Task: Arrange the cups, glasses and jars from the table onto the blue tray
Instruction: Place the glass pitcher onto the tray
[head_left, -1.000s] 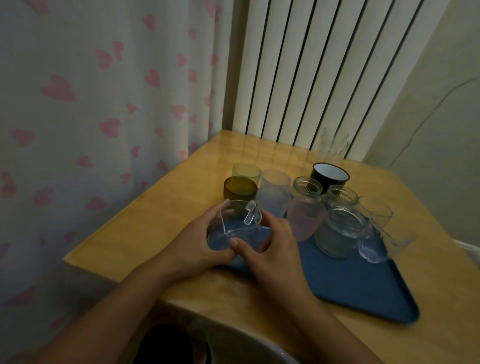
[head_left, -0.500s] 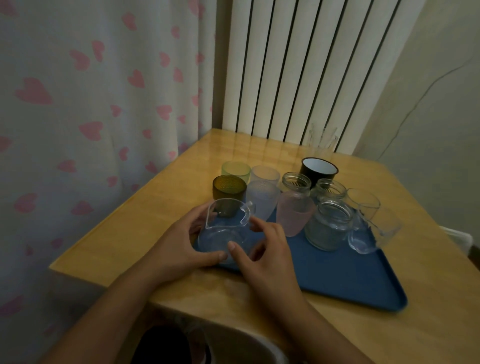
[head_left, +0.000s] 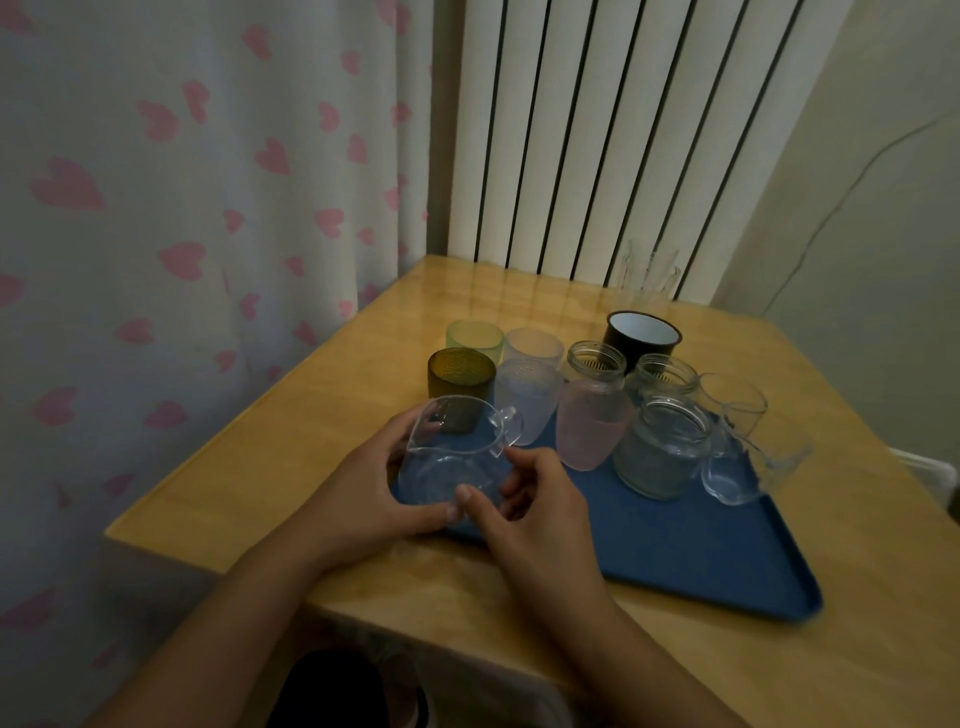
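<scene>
Mostly done: nine vessels stand at the far side of the blue tray (head_left: 717, 551).
In hand: both hands, left hand (head_left: 363, 493) and right hand (head_left: 540, 514), cup the clear pitcher (head_left: 457, 457) at the tray's near-left corner.
Left: clear tall glasses (head_left: 647, 270) on the far counter (head_left: 291, 467).

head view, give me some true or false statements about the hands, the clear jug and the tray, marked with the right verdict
1. Both hands, left hand and right hand, are around the clear glass jug. True.
2. The jug is at the far right corner of the blue tray. False: it is at the tray's near left corner.
3. The black cup has a white inside. True.
4. The pink frosted jar lies on its side. False: it stands upright.
5. A clear glass stands on the table near the radiator, off the tray. True.
</scene>
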